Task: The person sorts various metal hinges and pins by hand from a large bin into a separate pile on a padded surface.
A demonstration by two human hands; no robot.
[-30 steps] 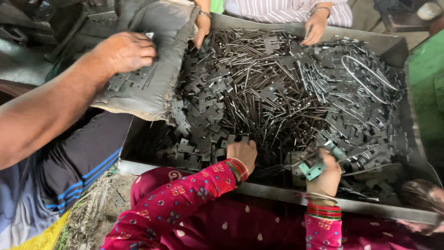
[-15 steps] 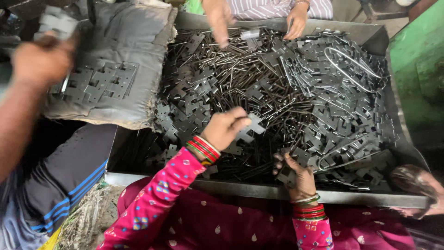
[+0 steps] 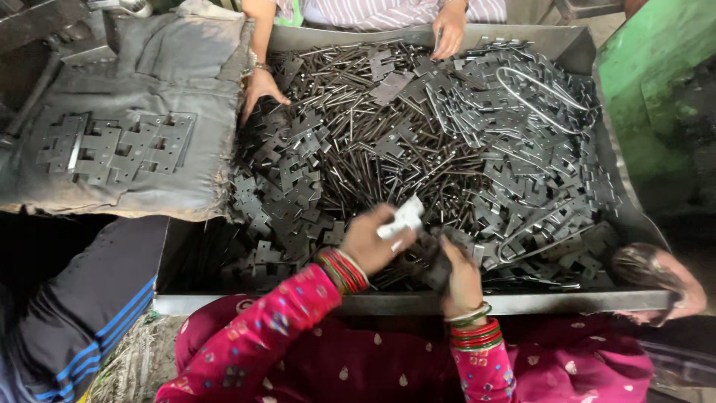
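Pinching a pale flat metal piece (image 3: pixel 403 218) between thumb and fingertips, the left hand (image 3: pixel 369 242) hovers just above the near part of the heap, its wrist ringed with red and green bangles (image 3: pixel 343 270). Beside it, almost touching, the right hand (image 3: pixel 456 270) has its fingers curled around a dark metal part (image 3: pixel 432 257) (its exact shape is hard to make out against the pile). Both hands sit over a big grey metal tray (image 3: pixel 388 302) filled with dark stamped plates (image 3: pixel 537 179) and thin rods (image 3: pixel 358 149). At the tray's far rim, another person's hand (image 3: pixel 261 88) rests on the heap and a second one (image 3: pixel 449 33) touches the plates near the edge. To the left, a worn grey cushion (image 3: pixel 134 67) carries a neat row of flat plates (image 3: pixel 115 145)
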